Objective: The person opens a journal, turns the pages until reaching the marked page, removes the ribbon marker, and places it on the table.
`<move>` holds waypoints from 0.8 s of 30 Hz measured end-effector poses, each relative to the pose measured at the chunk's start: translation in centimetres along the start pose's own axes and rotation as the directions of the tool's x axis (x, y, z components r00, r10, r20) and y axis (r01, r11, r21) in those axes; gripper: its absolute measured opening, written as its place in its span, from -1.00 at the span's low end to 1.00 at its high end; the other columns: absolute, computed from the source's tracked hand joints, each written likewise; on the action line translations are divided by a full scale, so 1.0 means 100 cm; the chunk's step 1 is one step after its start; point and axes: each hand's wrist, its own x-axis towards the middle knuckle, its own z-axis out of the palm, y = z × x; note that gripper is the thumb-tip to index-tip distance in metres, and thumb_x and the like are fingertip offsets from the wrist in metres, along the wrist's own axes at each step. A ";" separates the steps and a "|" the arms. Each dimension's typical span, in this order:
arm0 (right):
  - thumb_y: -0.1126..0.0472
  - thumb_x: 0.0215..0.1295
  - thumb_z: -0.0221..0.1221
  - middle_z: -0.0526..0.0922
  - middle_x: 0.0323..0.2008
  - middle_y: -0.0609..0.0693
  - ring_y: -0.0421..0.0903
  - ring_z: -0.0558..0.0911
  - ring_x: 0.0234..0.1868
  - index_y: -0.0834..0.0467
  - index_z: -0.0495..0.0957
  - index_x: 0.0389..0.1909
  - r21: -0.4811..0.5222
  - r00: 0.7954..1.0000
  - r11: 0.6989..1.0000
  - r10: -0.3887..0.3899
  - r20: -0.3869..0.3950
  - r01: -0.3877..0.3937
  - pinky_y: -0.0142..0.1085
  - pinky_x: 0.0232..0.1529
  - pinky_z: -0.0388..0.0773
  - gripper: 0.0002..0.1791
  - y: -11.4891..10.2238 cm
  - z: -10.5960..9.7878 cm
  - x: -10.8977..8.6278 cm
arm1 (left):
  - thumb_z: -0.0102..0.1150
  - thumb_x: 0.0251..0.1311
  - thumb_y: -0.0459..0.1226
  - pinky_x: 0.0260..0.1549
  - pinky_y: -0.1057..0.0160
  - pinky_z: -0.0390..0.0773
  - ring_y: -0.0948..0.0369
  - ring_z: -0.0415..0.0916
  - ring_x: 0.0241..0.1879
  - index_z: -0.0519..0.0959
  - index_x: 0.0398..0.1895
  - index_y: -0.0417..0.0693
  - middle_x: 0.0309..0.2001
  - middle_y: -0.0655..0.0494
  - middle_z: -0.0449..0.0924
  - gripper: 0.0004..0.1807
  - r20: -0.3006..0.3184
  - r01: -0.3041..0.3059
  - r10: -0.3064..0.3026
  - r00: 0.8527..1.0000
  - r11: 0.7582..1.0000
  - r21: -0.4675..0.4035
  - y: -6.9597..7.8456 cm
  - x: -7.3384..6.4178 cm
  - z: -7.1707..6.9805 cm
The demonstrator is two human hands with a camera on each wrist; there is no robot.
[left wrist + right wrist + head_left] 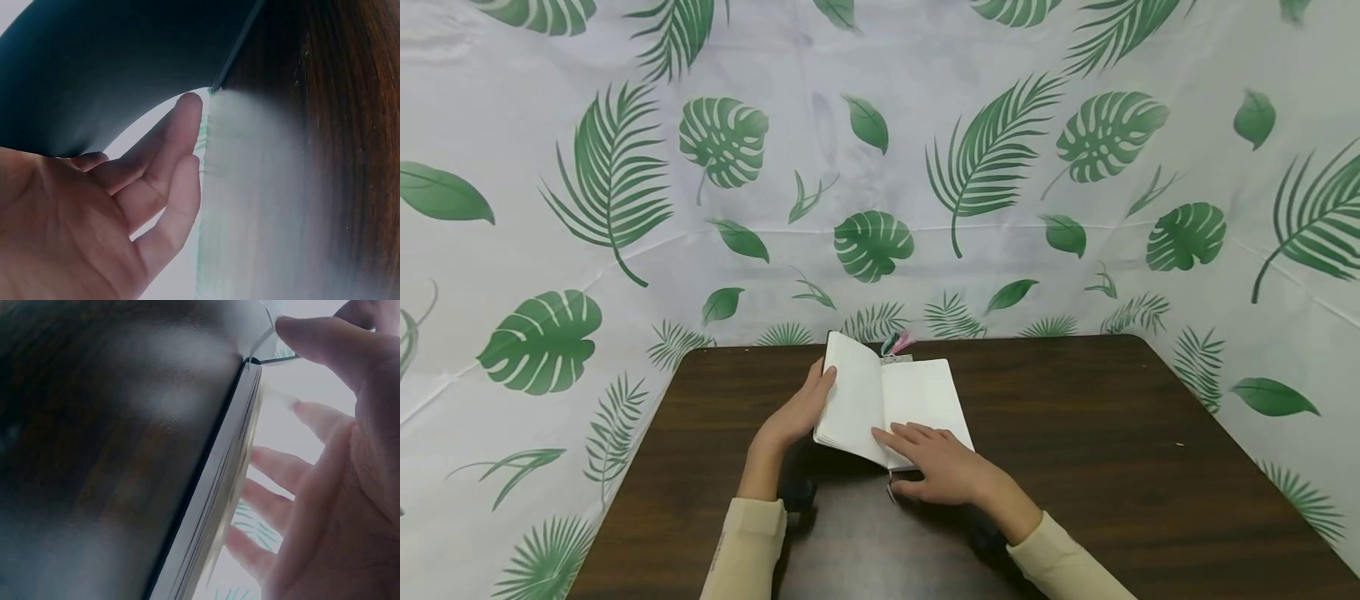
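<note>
An open notebook (921, 400) with white pages and a dark cover lies on the table, its left half tilted up. My left hand (797, 410) holds that raised left side at its outer edge. In the left wrist view the dark cover (125, 69) bends above the fingers, and the thumb is hidden behind it. My right hand (947, 467) rests on the lower part of the right page, fingers spread and nearly straight. Its thumb is beside a thin ribbon loop (891, 490) at the spine's bottom. The right wrist view shows the page block (215, 487) edge-on beside the fingers.
A pink and green tassel (898, 342) sticks out past the notebook's top, by a small patterned strip (897, 359). The dark wood table (1075, 433) extends to both sides. Behind it hangs a white leaf-print cloth (790, 275).
</note>
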 end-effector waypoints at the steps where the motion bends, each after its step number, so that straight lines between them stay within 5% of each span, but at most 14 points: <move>1: -0.20 0.51 0.28 0.27 0.67 0.06 0.11 0.27 0.66 -0.29 0.08 0.74 -0.011 1.000 1.000 -0.001 0.010 0.001 0.29 0.49 0.29 -0.10 0.000 0.000 0.000 | -0.35 0.75 0.14 0.46 -0.28 0.32 -0.20 0.28 0.48 -0.44 0.77 -0.05 0.72 -0.26 -0.22 -0.13 -0.002 0.008 -0.008 1.000 1.000 0.006 0.000 0.000 0.000; 7: -0.21 0.52 0.26 0.26 0.68 0.01 0.10 0.26 0.68 -0.28 0.08 0.74 -0.009 0.999 1.000 0.019 0.035 -0.019 0.27 0.51 0.28 -0.11 -0.001 -0.003 -0.002 | -0.11 0.72 -0.13 0.31 -0.18 0.50 -0.16 0.51 0.27 -0.47 0.75 -0.15 0.65 -0.38 -0.07 -0.09 0.028 -0.026 0.024 0.999 0.998 0.060 -0.006 0.001 -0.004; 15: -0.11 0.52 0.29 0.32 0.66 0.03 0.10 0.29 0.67 0.00 0.34 0.65 0.004 0.998 0.999 0.039 0.038 -0.039 0.28 0.49 0.32 -0.23 0.003 -0.006 -0.004 | -0.22 0.74 -0.24 0.40 -0.18 0.37 -0.22 0.29 0.44 -0.49 0.75 -0.15 0.74 -0.29 -0.36 -0.16 0.071 -0.044 0.042 0.997 0.999 0.025 -0.005 0.001 -0.003; 24: -0.08 0.52 0.29 0.30 0.66 0.13 0.17 0.29 0.66 0.13 0.33 0.64 -0.021 0.998 0.998 0.055 0.027 -0.055 0.25 0.52 0.33 -0.22 0.015 -0.014 -0.006 | -0.27 0.73 -0.29 0.58 -0.27 -0.02 -0.20 -0.20 0.67 -0.57 0.75 -0.05 0.76 -0.14 -0.59 -0.15 0.085 -0.083 0.081 0.993 0.996 0.014 -0.001 0.000 -0.005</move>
